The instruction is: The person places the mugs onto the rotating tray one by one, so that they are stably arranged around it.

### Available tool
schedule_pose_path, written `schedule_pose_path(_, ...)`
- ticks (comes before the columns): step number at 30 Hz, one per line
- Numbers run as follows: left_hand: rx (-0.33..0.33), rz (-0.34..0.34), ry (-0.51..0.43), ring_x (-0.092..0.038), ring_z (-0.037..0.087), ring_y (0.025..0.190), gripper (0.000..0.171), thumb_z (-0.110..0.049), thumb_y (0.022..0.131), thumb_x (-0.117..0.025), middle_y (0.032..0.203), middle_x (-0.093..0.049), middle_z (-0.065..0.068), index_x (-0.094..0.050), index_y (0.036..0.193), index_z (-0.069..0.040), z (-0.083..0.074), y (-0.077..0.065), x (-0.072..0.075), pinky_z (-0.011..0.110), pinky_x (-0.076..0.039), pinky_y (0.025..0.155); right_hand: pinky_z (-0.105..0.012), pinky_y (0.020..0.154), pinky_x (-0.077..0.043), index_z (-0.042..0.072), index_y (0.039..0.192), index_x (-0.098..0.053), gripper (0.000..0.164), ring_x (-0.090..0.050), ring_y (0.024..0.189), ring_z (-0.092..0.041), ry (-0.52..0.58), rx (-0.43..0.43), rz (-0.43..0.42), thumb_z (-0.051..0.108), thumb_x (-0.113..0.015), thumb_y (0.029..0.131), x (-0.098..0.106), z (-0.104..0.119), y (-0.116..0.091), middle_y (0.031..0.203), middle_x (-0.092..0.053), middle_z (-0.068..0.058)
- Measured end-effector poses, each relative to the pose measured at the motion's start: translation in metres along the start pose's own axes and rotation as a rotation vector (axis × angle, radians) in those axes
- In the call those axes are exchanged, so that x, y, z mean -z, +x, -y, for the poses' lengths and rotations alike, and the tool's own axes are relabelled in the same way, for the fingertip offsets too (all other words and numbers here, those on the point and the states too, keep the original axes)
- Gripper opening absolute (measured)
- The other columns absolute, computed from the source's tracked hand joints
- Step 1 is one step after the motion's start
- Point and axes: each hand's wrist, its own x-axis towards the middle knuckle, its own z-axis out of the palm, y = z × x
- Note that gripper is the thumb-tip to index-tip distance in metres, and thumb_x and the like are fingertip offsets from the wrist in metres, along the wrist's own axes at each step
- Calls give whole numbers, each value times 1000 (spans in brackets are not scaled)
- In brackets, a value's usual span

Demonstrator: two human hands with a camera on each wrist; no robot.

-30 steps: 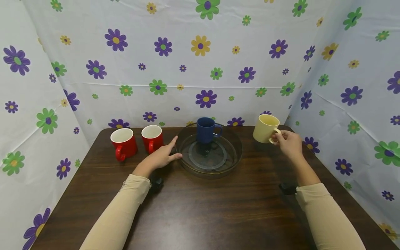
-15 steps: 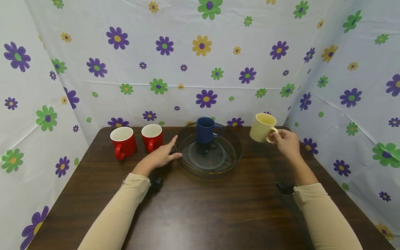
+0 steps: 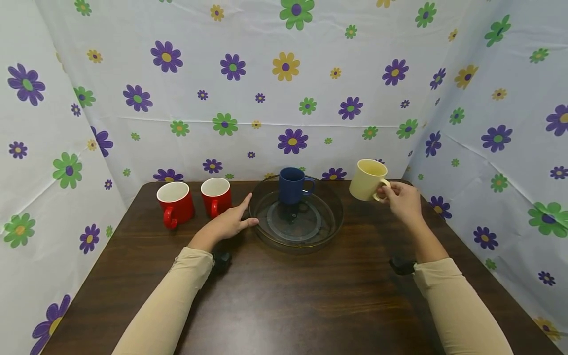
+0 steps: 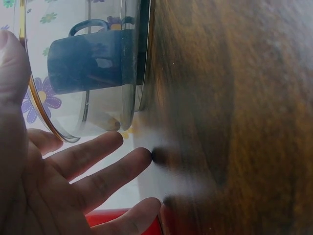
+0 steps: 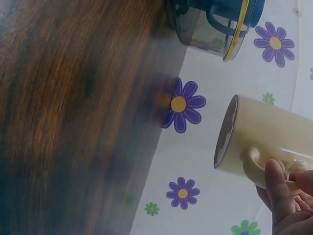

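Raised over the table's back right, a pale yellow mug (image 3: 367,180) is tilted slightly, its base visible in the right wrist view. My right hand (image 3: 403,201) pinches its handle (image 5: 254,169) between thumb and fingers. A clear round glass dish (image 3: 296,245) with a gold-coloured rim stands at the back middle. Inside it, toward the back, a dark blue mug (image 3: 291,186) stands upright with its handle to the right. My left hand (image 3: 225,223) is at the dish's left side, fingers spread and straight, fingertips right at the glass (image 4: 105,110).
Two red mugs with white insides, the left one (image 3: 175,203) and the right one (image 3: 217,197), stand left of the dish, close to my left hand. A flower-print cloth (image 3: 248,98) hangs behind and at both sides of the dark wooden table (image 3: 293,301).
My right hand has carried the yellow mug leftward toward the dish, slightly higher, still by its handle. The left hand, dish, blue mug and red mugs keep their places.
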Motion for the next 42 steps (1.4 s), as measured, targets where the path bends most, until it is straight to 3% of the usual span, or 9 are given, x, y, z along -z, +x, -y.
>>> schedule_pose_path(10, 11, 0, -1, -33, 44, 146, 93, -46, 102, -57, 163, -25, 24, 2, 164, -9, 0, 0, 0, 61, -29, 116, -15, 69, -57, -11, 124, -64, 35, -68, 78, -1, 7, -12, 9, 17, -56, 106, -4, 6, 1, 114, -70, -29)
schedule_pose_path(17, 7, 5, -4, -33, 44, 146, 95, -50, 101, -56, 163, -24, 24, 2, 164, -9, -2, -1, 1, 61, -29, 116, -13, 68, -56, -13, 125, -63, 36, -68, 78, -2, 24, 6, 21, 17, -56, 106, -7, 11, 2, 114, -69, -30)
schedule_pose_path(24, 12, 8, -4, -33, 44, 146, 94, -49, 101, -57, 163, -25, 24, 2, 164, -10, -2, 0, 1, 61, -29, 116, -30, 77, -61, -14, 124, -63, 33, -69, 80, -4, 52, 44, 24, 11, -58, 104, -13, 15, 5, 111, -70, -31)
schedule_pose_path(34, 5, 9, -6, -34, 44, 146, 95, -50, 101, -56, 162, -27, 25, 2, 164, -9, -1, -2, -1, 61, -28, 116, -20, 71, -59, -13, 126, -63, 32, -69, 78, -2, 72, 59, 32, 10, -59, 104, -24, 19, 4, 110, -71, -30)
schedule_pose_path(42, 10, 12, 2, -35, 44, 146, 97, -55, 99, -56, 162, -27, 23, 3, 164, -11, 0, -1, 1, 61, -29, 116, -33, 78, -61, -15, 122, -64, 30, -69, 80, -3, 90, 80, 45, 8, -58, 104, -28, 25, 3, 109, -70, -32)
